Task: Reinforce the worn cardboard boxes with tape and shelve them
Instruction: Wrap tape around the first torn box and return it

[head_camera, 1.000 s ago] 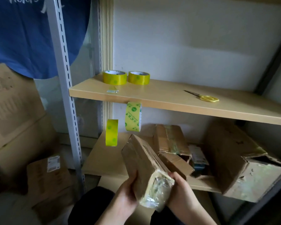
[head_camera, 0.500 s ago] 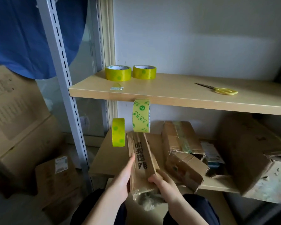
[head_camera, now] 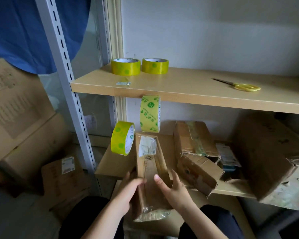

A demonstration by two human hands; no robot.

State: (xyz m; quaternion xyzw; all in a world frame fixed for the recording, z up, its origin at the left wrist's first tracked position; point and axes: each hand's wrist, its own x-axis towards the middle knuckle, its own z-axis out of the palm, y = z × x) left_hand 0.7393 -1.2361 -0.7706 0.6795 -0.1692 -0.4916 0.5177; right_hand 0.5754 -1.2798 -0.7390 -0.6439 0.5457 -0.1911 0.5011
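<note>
Narrow box (head_camera: 150, 171), near end hidden behind hands

Two bare forearms enter from the bottom edge, with no sleeves, watch, rings or gloves on them anywhere they show. The left hand (head_camera: 128, 192) and the right hand (head_camera: 173, 190) are both uncovered, and the nails on the fingers that show look short and unpainted. Below the arms, the lap is covered by dark, near-black trousers (head_camera: 86, 219) of plain cloth, one leg on each side of the frame's lower middle, without visible seams, pockets or markings in this dim light.
</note>
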